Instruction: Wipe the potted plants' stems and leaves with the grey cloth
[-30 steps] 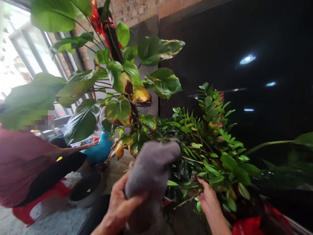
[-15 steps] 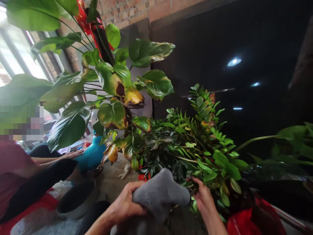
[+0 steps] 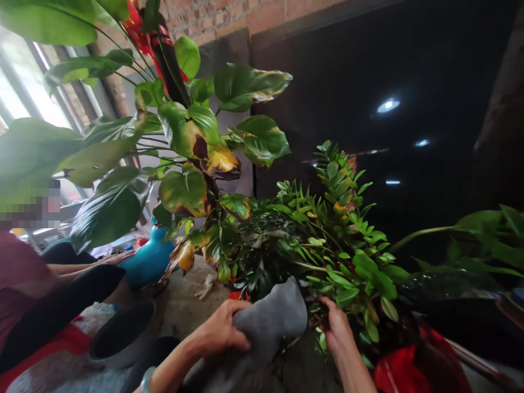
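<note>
My left hand (image 3: 223, 330) is closed on a grey cloth (image 3: 274, 316), which it presses against the low stems of a bushy small-leaved plant (image 3: 327, 240). My right hand (image 3: 335, 327) reaches into the same plant from the right; its fingers are curled round a stem among the leaves. A tall plant with large leaves (image 3: 188, 131), some yellowed and brown, stands just behind and to the left.
Another person in a dark red top (image 3: 20, 284) sits at the left with an arm stretched toward a blue object (image 3: 149, 262). An empty dark pot (image 3: 123, 333) stands on the floor. Red wrapping (image 3: 405, 371) lies at lower right. A dark glossy wall (image 3: 409, 82) is behind.
My left hand has lowered the grey cloth from chest height down to the base of the bushy plant. My right hand stayed on the stems. The view shifted slightly left.
</note>
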The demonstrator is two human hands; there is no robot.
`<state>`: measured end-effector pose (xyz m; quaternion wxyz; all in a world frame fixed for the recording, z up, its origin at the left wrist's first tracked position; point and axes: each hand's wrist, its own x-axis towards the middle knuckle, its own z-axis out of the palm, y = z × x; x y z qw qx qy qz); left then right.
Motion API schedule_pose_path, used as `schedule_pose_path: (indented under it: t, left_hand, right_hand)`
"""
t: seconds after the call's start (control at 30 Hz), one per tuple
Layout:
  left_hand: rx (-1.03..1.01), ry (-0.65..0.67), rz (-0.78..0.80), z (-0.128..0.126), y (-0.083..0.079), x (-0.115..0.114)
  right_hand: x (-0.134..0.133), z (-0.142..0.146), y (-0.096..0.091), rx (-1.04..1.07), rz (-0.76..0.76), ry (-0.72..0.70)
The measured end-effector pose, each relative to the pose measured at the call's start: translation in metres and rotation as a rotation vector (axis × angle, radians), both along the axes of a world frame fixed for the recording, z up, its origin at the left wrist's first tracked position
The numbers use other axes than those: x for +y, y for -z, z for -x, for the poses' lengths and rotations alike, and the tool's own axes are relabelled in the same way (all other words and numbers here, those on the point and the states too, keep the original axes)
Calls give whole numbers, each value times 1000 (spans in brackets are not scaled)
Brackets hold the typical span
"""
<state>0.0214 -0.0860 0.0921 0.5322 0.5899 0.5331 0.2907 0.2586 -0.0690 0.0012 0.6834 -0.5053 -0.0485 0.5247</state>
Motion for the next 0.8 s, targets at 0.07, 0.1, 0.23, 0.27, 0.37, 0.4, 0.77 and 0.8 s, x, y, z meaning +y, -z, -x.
schedule_pose_path:
  t: [0.07, 0.1, 0.23, 0.27, 0.37, 0.4, 0.77, 0.8]
  left_hand:
    - [-110, -21, 47, 14, -14, -6]
    - [-206, -32, 37, 17, -25, -5]
    - [-477, -113, -117, -3, -70, 23]
    - [-503, -149, -141, -14, -74, 33]
    - [-475, -161, -151, -45, -63, 52]
    - [-406, -129, -135, -51, -53, 53]
    - [-227, -7, 113, 36, -36, -16]
    - [-299, -28, 71, 37, -46, -11]
  right_hand:
    - [-1, -1, -2, 0, 4, -1]
    - [-1, -1, -2, 1, 7, -3]
    - [0, 1, -3, 6, 20, -6]
    - [1, 1, -3, 6, 19, 0]
    - [3, 3, 1, 1, 7, 29]
    - [4, 3, 3, -2, 4, 38]
    - [-4, -5, 10, -52, -9, -14]
    - [-4, -4, 9, -56, -4, -16]
